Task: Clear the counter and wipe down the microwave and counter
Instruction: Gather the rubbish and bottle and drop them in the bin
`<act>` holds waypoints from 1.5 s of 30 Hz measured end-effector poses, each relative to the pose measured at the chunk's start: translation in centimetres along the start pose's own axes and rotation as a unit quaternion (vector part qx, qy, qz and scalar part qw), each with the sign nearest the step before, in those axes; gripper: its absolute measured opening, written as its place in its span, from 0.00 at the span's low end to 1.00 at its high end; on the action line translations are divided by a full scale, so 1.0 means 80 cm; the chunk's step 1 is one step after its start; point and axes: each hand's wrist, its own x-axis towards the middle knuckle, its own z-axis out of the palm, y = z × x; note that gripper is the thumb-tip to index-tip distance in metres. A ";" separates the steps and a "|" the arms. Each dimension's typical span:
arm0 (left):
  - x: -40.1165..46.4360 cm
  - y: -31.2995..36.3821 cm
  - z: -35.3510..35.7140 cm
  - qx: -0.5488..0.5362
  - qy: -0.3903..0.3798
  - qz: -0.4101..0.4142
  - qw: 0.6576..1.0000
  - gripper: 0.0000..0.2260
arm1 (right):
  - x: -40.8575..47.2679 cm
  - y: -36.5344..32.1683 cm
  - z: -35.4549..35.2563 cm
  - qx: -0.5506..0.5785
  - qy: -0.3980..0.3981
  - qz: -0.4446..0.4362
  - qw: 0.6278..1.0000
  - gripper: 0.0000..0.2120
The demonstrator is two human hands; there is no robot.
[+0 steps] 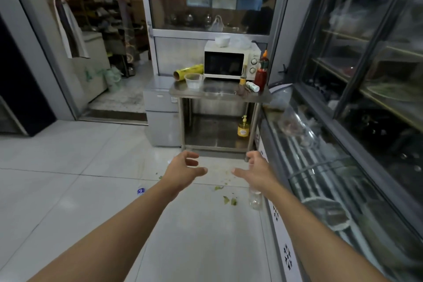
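Observation:
A white microwave [229, 62] stands at the back of a steel counter [219, 95] far ahead. On top of it sit a white bowl [222, 41] and a crumpled clear bag [242, 43]. On the counter lie a yellow wrap roll [188, 71], a clear plastic tub [194, 80], a red sauce bottle [261, 73], a small dark bottle [243, 76], a tipped white bottle [253, 86] and a brown rag [241, 91]. My left hand [183, 170] and my right hand [256, 170] reach forward over the floor, fingers loosely spread, holding nothing, well short of the counter.
A yellow pump bottle [243, 127] stands on the counter's lower shelf. A low grey cabinet [160, 107] adjoins its left side. A glass-topped freezer [320, 167] and glass-door fridges [366, 52] run along the right. Green scraps [229, 200], an empty clear bottle [255, 199] and a cap [140, 190] lie on the tiled floor.

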 end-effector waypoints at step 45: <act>0.947 0.218 0.157 0.038 -0.026 0.010 0.999 0.18 | 0.957 -0.029 -0.156 0.013 0.041 0.043 0.998 0.35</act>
